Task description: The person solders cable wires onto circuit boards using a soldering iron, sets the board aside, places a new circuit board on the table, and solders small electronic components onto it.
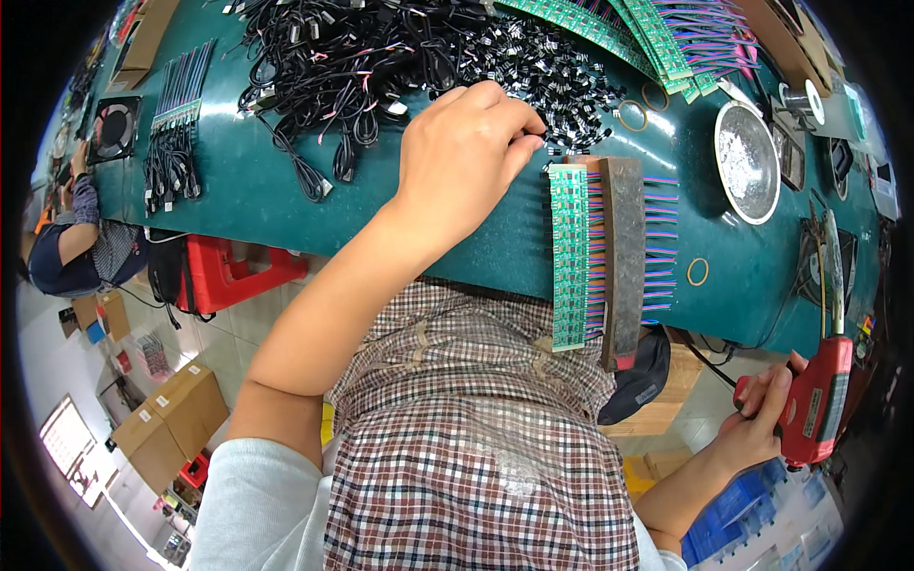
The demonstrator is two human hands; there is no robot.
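My left hand reaches over the table with thumb and forefinger pinched together. Whatever is between the fingertips is too small to make out. Just beyond them lies a pile of small black connectors. Close to the fingertips stands a green circuit board panel, its rows of coloured wires running rightward under a dark bar. At the lower right, my right hand grips a red soldering gun, whose long metal front end points up and away from me, well apart from the panel.
Bundled black cables heap at the back left. More green boards with wires lie at the back right. A metal bowl, a solder spool and rubber bands are on the right. Another person sits at the far left.
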